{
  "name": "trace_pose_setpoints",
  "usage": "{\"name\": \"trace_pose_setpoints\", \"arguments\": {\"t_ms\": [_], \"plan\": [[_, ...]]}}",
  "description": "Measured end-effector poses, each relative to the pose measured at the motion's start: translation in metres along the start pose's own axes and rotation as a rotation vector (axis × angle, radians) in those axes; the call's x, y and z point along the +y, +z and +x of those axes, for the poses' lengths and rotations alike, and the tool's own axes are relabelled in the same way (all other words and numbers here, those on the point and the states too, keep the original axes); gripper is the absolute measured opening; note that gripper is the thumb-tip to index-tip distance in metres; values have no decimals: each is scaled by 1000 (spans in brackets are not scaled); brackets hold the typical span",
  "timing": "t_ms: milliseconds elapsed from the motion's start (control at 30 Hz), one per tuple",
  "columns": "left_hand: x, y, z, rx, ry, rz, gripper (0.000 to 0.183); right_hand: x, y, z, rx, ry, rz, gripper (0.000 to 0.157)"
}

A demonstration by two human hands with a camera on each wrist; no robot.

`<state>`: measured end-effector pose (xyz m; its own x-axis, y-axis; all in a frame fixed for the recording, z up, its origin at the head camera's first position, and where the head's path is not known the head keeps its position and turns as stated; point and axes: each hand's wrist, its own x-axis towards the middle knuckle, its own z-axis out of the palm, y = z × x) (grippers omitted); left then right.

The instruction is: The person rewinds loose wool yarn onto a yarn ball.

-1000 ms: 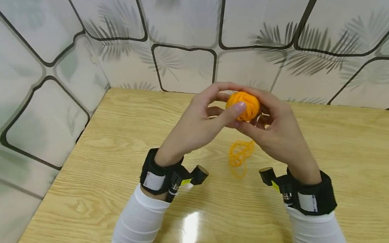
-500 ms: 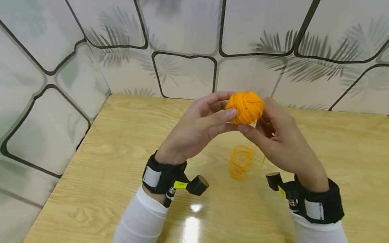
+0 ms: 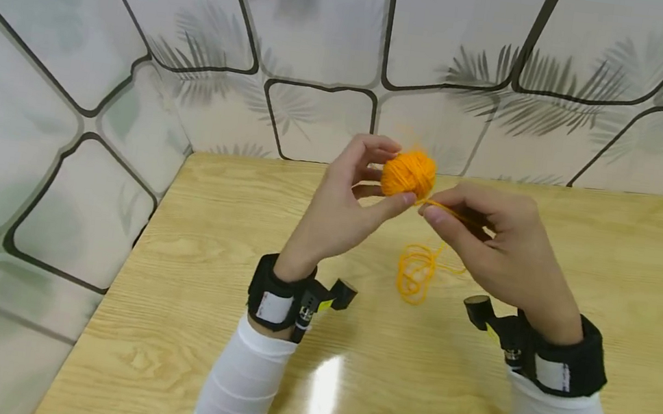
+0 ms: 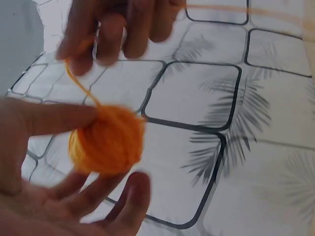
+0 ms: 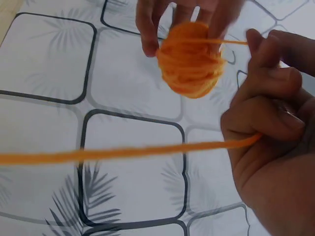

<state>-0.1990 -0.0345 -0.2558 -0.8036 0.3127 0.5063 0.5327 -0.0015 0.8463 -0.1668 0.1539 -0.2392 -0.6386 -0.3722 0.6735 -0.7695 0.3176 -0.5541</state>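
An orange ball of yarn is raised over the far part of the table. My left hand holds it between thumb and fingers; in the left wrist view the thumb presses on the ball from one side while fingers support the other. A strand runs from the ball to my right hand, whose thumb and forefinger pinch it just right of the ball. In the right wrist view the yarn strand also passes through the curled lower fingers of the right hand. Loose yarn coils lie on the table below.
The light wood-grain table reaches back to a wall covering with dark outlined shapes and grey palm leaves. Each wrist wears a black strap with a small camera.
The right hand has moved off the ball to the right and now draws a strand out taut from it. The left hand keeps the ball, which has turned. The loose coils shifted slightly.
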Motion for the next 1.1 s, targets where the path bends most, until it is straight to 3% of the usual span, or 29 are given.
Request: {"name": "trace_pose_setpoints", "arguments": {"t_ms": [133,233,300,367,433,567,667,767,833,933,1033,1100], "plan": [[15,-2,-2,-257,5,-112,42,-3,-9,2,169,-20,89,8],[13,-3,-3,-331,7,-259,42,5,-9,4,264,-13,162,6],[9,-3,-2,-327,9,-373,44,15,-8,4,276,21,157,8],[6,-1,-2,-290,-1,-461,45,28,-4,2,232,58,149,11],[4,2,-2,-214,-20,-539,44,39,0,-1,134,91,98,15],[-3,11,1,44,-27,-568,40,45,8,-6,-92,124,4,17],[-7,15,3,219,-1,-398,40,39,9,-8,-179,129,-12,16],[-4,14,3,256,22,-150,41,30,5,-10,-180,114,12,16],[2,12,2,203,21,-29,41,25,-1,-11,-149,97,44,17],[13,8,0,51,-25,60,39,21,-11,-11,-70,101,97,17],[17,4,-1,-117,-85,34,38,24,-19,-11,34,122,185,14],[17,1,-2,-238,-90,-23,38,28,-22,-10,97,137,236,10]]}}
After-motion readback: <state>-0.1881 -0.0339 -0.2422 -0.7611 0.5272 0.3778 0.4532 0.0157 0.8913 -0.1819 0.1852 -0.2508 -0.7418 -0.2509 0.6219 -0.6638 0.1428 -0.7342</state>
